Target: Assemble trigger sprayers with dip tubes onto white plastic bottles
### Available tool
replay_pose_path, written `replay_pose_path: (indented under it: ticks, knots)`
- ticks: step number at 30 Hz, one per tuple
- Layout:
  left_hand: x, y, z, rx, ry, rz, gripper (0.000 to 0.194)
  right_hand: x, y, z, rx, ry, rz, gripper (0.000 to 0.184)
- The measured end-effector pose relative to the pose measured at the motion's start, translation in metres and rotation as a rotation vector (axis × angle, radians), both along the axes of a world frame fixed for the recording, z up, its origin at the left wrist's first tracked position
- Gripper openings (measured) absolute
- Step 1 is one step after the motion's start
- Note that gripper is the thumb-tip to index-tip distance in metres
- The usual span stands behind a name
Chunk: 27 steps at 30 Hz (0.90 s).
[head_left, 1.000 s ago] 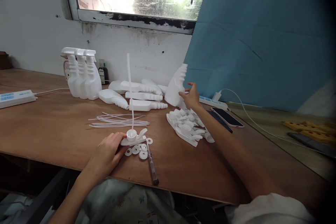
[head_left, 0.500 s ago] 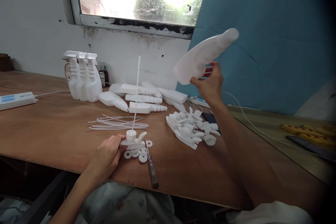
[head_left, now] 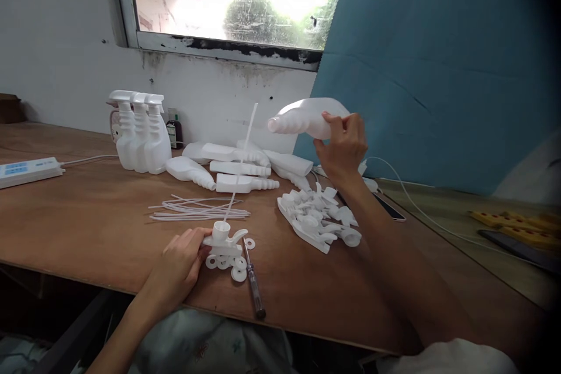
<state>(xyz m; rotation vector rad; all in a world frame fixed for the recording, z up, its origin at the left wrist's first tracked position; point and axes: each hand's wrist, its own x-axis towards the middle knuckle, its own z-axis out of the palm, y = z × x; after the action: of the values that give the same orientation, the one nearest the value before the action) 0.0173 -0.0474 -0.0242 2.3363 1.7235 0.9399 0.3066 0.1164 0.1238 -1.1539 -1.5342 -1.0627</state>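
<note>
My right hand (head_left: 344, 149) is closed around a white plastic bottle (head_left: 302, 117), held in the air on its side with the neck pointing left. My left hand (head_left: 182, 263) grips a white spray trigger head (head_left: 225, 238) just above the table, lifted off the small white washers (head_left: 228, 262); its thin dip tube (head_left: 241, 166) leans up to the right. A pile of more trigger heads (head_left: 318, 219) lies below my right hand.
Empty white bottles (head_left: 239, 166) lie at the back, with three assembled spray bottles (head_left: 140, 134) standing to their left. Loose dip tubes (head_left: 197, 207), a screwdriver (head_left: 253, 283), a power strip (head_left: 26, 169) and a phone (head_left: 388, 205) rest on the wooden table (head_left: 79, 216).
My right hand lifted a bottle from the back of the table, swung it up, then turned it so the neck points left. The trigger head in my left hand rose and tilted.
</note>
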Motion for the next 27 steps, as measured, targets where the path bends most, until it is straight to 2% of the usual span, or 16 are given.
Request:
replay_pose_path:
  ticks: [7, 14, 23, 27]
  knots:
    - [0.002, 0.001, 0.002, 0.027, 0.046, 0.02, 0.022, 0.01, -0.009, 0.015, 0.191, 0.068, -0.03, 0.029]
    - [0.003, 0.001, 0.002, 0.063, 0.097, 0.019, 0.025, 0.005, -0.033, 0.031, 0.279, 0.111, 0.035, 0.033]
    - [0.004, 0.001, 0.003, 0.085, 0.112, 0.022, 0.024, -0.008, -0.023, 0.07, 0.226, 0.053, 0.229, 0.043]
    - [0.004, 0.001, 0.003, 0.09, 0.102, 0.019, 0.025, -0.009, -0.018, 0.082, 0.151, 0.012, 0.33, 0.047]
